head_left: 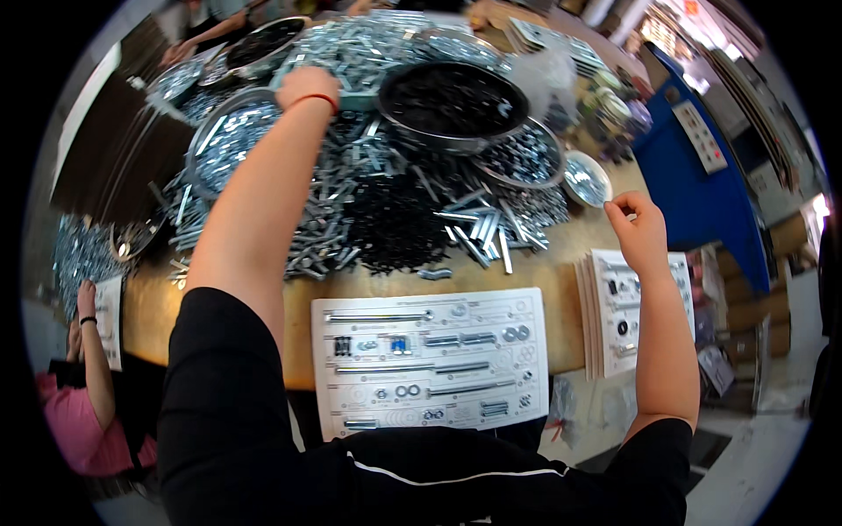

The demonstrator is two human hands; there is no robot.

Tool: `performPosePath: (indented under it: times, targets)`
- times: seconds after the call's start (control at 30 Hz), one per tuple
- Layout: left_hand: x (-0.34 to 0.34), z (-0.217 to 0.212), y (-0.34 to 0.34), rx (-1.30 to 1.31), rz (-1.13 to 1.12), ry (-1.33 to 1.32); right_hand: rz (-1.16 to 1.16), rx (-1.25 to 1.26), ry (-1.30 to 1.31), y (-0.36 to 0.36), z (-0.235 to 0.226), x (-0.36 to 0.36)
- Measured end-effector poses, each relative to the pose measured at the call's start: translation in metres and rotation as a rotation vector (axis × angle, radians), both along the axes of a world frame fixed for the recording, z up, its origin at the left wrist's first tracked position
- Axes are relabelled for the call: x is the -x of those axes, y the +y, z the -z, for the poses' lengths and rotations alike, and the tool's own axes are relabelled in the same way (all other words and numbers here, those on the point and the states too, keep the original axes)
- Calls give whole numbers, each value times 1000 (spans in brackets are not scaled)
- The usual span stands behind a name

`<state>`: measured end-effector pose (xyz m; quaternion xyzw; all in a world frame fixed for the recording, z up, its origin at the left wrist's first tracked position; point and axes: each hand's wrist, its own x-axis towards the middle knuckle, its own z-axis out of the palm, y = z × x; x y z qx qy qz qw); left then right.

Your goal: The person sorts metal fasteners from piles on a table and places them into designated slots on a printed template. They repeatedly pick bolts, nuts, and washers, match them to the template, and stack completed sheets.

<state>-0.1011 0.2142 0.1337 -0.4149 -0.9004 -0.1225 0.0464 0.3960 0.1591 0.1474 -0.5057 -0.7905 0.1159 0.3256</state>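
Observation:
My left hand (307, 86), a red cord on its wrist, reaches to the far side of the table, between a metal basin of small shiny parts (235, 145) and a green tray (358, 102) heaped with metal pieces. Its fingers are hidden behind the back of the hand. My right hand (638, 230) hovers just beside a small white bowl (587, 179) of shiny parts; its thumb and fingertips are pinched, and what they hold, if anything, is too small to make out. Before me lies a white printed card (430, 358) with bolts, washers and nuts on it.
Loose metal tubes (491, 230) and a mound of black parts (395, 223) cover the middle. Behind them stands a large bowl of black pieces (452, 101). Stacked cards (605, 307) sit at the right edge. A co-worker in pink (83, 412) is at left.

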Motion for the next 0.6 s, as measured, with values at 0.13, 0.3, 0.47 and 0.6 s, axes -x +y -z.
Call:
performPosePath:
  times: [0.13, 0.3, 0.47, 0.6]
  targets:
    - [10, 18, 38, -20, -273, -130, 153, 142, -29, 6, 18, -48]
    - [-12, 11, 45, -26, -296, -278, 153, 230, -7, 30, 55, -53]
    - [21, 8, 33, -185, -307, -228, 0, 49, -89, 88, 81, 23]
    - [15, 12, 12, -720, -49, -333, 21, -80, -424, 133, 83, 67]
